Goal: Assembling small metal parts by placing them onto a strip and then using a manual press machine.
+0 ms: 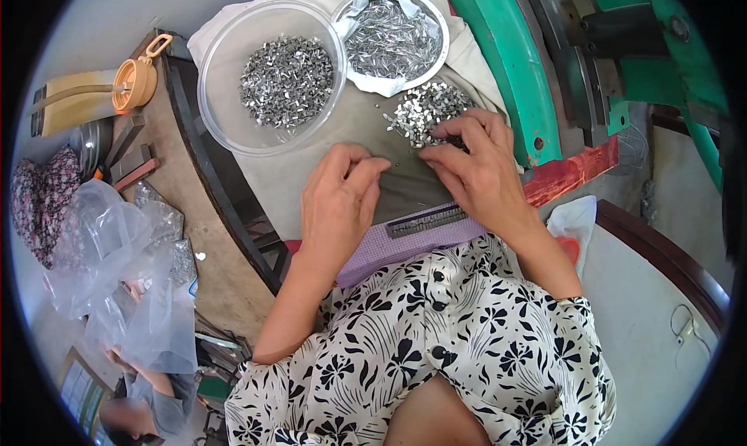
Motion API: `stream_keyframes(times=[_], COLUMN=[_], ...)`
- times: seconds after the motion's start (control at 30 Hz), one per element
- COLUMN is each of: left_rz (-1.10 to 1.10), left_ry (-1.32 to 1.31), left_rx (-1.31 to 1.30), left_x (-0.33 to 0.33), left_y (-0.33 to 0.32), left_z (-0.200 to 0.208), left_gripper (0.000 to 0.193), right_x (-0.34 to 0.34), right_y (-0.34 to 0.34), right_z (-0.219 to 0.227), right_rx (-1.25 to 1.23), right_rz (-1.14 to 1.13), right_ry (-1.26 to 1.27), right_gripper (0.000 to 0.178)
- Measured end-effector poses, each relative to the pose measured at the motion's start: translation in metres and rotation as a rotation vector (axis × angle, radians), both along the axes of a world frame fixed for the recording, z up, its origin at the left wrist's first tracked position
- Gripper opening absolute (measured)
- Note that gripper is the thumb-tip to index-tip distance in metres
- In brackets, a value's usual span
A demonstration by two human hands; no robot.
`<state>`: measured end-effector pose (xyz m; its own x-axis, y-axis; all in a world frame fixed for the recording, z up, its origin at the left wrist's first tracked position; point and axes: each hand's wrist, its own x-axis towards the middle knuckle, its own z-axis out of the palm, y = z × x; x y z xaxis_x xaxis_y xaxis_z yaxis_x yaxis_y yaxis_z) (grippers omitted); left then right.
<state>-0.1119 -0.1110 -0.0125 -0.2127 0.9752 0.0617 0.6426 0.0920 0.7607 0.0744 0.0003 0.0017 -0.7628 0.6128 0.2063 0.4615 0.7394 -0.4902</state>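
My left hand (334, 201) hovers over the grey-green cloth (272, 181), left of centre. Its thumb and index finger are pressed together; whatever they hold, if anything, is too small to make out. My right hand (482, 162) reaches over the near right side of a loose heap of small shiny metal pieces (420, 107). Its fingers are bent together at the heap's edge, and what lies between them is hidden. A tiny dark bit (397, 164) rests on the cloth between my hands. Closer to me, a dark slotted strip (424, 221) lies on a purple checked cloth (373, 251).
Behind my left hand stands a clear round tub (214, 119) of small metal pieces. Beside it is a white bowl (442, 53) of thin metal pins. A green machine frame (517, 80) borders the right. Plastic bags (140, 251) and another person (156, 399) are at left.
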Motion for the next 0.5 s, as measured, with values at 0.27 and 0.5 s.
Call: stream_keyframes(times=[0.27,0.5], left_rz=[-0.085,0.008], left_ry=[0.039,-0.051], left_rx=[0.002,0.040], left_x=[0.000,-0.005], left_y=[0.003,0.004], left_z=[-0.002,-0.003], left_gripper=[0.026,0.021], right_x=[0.004,-0.009], right_y=[-0.003,0.001], right_z=[0.000,-0.005], right_rx=[-0.010,0.031], right_rz=[-0.031,-0.009], right_ry=[-0.009,0.039], right_gripper=[0.021,0.017])
